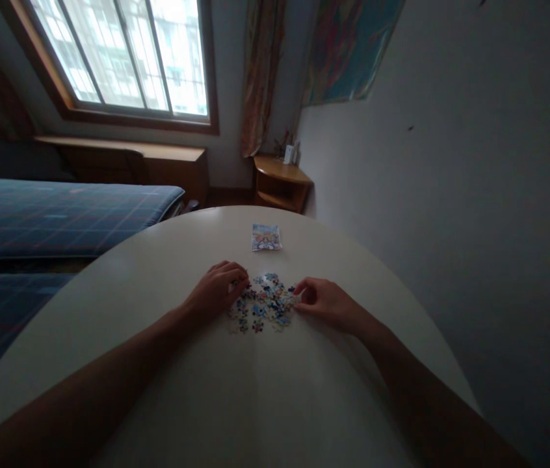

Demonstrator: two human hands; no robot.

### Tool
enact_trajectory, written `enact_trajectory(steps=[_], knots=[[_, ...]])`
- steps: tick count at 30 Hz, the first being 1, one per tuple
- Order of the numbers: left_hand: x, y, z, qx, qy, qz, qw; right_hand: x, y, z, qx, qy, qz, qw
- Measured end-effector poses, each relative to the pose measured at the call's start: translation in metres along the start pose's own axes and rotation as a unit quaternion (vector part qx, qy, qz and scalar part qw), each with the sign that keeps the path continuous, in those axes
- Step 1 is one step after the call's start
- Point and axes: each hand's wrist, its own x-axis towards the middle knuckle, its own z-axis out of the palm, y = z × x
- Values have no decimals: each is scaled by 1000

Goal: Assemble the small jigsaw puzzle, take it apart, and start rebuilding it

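A loose heap of small jigsaw puzzle pieces (pixel 270 300), mostly blue, white and dark, lies spread on the white round table (pixel 255 390). At the heap's left edge is my left hand (pixel 219 285), its fingers curled and the fingertips close to the thumb. What sits between those fingertips is too small to make out. My right hand (pixel 326 302) is at the right edge, thumb and forefinger bent toward each other around a pale puzzle piece. Beyond the pile lies a small square picture sheet (pixel 266 238) with a colourful print.
Left of the table stands a bed with a blue plaid mattress (pixel 60 214). A white wall (pixel 431 214) runs along the right side. Behind the table are a wooden corner shelf (pixel 282 170), a long wooden desk (pixel 158 151) and a barred window (pixel 129 58).
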Motion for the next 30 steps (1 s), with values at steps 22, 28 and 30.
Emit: enact_trajectory(steps=[22,28,30], knots=[[-4,13,-7,-8,-76,46,996,0,-1,-10,-117,73,6,990],[-2,10,-6,-12,-73,50,996,-4,-5,-9,-100,25,-32,994],[-1,9,-5,-11,-61,49,997,-5,-6,-8,-100,16,-35,994]])
